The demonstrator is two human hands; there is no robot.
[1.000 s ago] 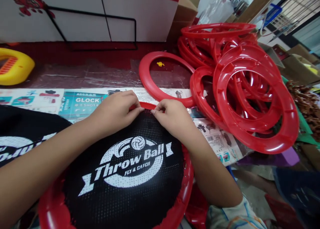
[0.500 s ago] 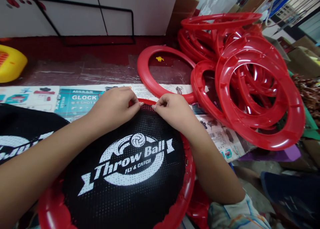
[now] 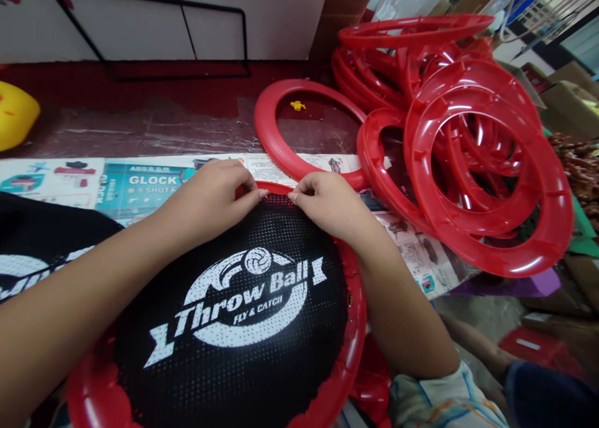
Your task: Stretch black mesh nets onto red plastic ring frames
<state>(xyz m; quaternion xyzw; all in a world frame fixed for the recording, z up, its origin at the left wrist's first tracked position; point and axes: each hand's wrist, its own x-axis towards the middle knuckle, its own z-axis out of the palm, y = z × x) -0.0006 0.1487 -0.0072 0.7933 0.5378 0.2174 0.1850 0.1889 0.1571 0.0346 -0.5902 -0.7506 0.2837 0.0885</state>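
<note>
A black mesh disc (image 3: 234, 378) printed "Throw Ball" in white lies over a red plastic ring (image 3: 353, 340) in front of me. At its far edge, my left hand (image 3: 218, 194) is closed in a pinch on the mesh, beside the ring's rim. My right hand (image 3: 330, 203) pinches the same edge a short gap to the right. Between the fingertips the ring's red rim shows. Exactly how the mesh is fixed there is too small to tell. Another black printed mesh piece (image 3: 42, 228) lies at the left, partly behind my left forearm.
Several red rings (image 3: 547, 216) are piled at the right. A single red ring (image 3: 269, 116) lies beyond my hands, with a small yellow piece (image 3: 297, 105) inside it. A black wire frame (image 3: 244, 41) stands at the back. A yellow object (image 3: 16, 116) is far left.
The fingertips of my right hand have shifted slightly right, widening the gap between the hands. Both hands stay at the mesh edge. At lower right, another person's limb has come into view.
</note>
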